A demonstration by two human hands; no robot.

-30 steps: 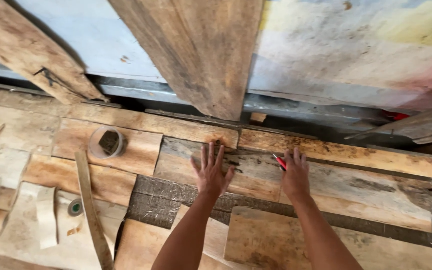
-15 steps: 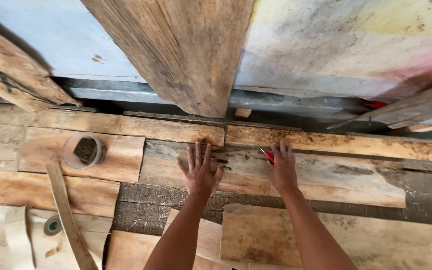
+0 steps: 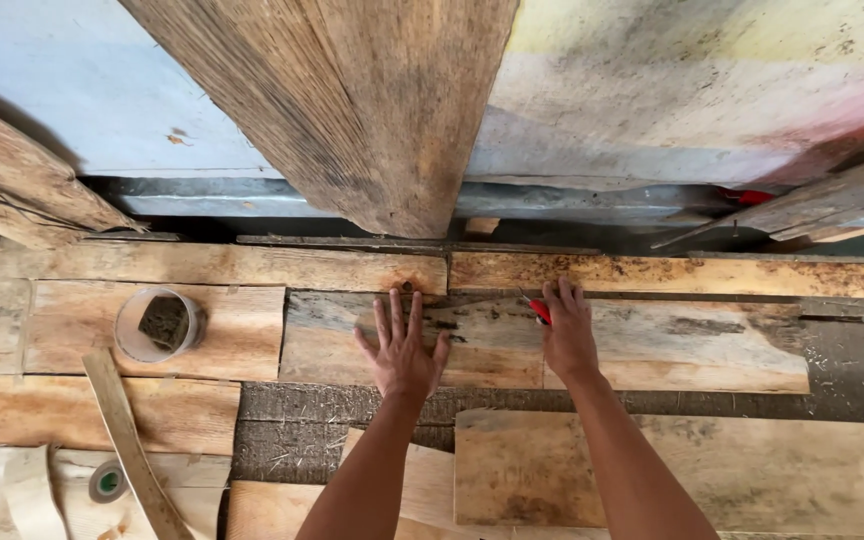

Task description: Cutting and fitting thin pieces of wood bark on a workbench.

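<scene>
The left hand (image 3: 402, 345) is lying flat with its fingers spread wide, pressing down on a weathered grey-brown board (image 3: 652, 345) that runs across the middle of the floor. The fingertips are reaching close to that board's far edge, where a narrow dark gap is separating it from the long plank (image 3: 252, 265) beyond. The right hand (image 3: 567, 330) is resting on the same board just to the side, its fingers pressed together and curled around a small red tool (image 3: 539, 311); only the red end is showing, with a thin tip pointing at the board's far edge. The two hands are sitting near each other but apart.

A thick upright timber (image 3: 372, 110) is coming down right ahead of the left hand, crowding the space beyond the boards. Behind it a pale wall (image 3: 702, 90) and a grey metal strip (image 3: 222, 200) are closing off the far side. To the left, well apart, a clear plastic cup (image 3: 160, 325) with dark contents is standing on a lighter board, and a thin slat (image 3: 127, 440) is lying tilted beside a roll of tape (image 3: 105, 482). On the near side, a pale plank (image 3: 732, 470) is lying under the right forearm.
</scene>
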